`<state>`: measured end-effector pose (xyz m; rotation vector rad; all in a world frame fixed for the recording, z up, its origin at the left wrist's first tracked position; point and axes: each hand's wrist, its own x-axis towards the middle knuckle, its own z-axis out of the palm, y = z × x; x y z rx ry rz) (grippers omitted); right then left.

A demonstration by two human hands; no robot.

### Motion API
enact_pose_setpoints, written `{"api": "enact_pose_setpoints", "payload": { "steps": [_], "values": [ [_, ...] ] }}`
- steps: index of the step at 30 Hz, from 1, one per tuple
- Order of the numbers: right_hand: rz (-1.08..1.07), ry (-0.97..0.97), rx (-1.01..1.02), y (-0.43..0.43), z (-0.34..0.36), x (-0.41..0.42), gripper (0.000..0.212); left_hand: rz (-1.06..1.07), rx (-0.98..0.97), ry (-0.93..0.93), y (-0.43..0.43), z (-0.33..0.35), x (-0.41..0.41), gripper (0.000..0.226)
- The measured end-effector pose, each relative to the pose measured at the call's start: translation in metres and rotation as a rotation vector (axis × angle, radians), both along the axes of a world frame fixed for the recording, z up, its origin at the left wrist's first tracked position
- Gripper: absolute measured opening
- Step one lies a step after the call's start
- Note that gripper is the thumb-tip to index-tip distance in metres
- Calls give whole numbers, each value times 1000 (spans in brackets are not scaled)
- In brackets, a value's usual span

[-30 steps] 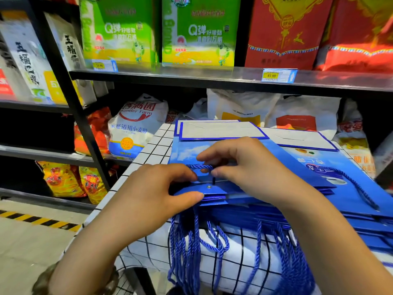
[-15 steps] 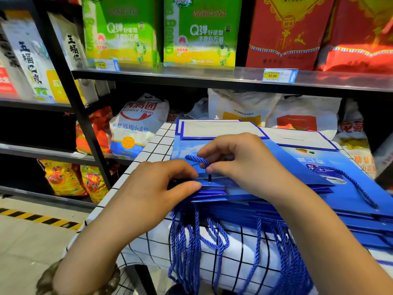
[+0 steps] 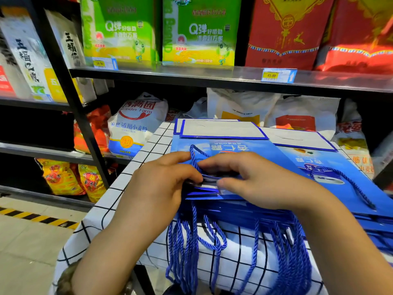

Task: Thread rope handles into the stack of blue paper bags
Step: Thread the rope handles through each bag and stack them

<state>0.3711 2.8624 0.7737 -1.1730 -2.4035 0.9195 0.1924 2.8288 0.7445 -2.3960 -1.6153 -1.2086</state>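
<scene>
Left hand [image 3: 157,186] and right hand [image 3: 257,179] — fingers curled — pinch the blue rope [image 3: 194,158] at the top bag [image 3: 244,148].

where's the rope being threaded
Head view, centre: the blue rope loop stands between the left hand and right hand, at the near edge of the top blue bag.
</scene>
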Motion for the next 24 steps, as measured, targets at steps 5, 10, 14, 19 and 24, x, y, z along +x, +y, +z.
{"api": "enact_pose_setpoints", "payload": {
  "steps": [5,10,14,19,24],
  "values": [
    [-79,14,133,0,-2,-9,48,335,-189,184,-13,11,23,34],
    [-112,70,140,-3,-3,-15,40,463,-216,346,-9,13,36,35],
    [-137,71,174,-5,-6,-17,39,390,-183,352,-6,6,34,28],
    [-139,30,177,-6,-7,-16,42,195,-208,315,-7,3,20,17],
    [-188,128,140,-10,-9,-12,34,158,-168,140,-7,2,13,29]
  ]
}}
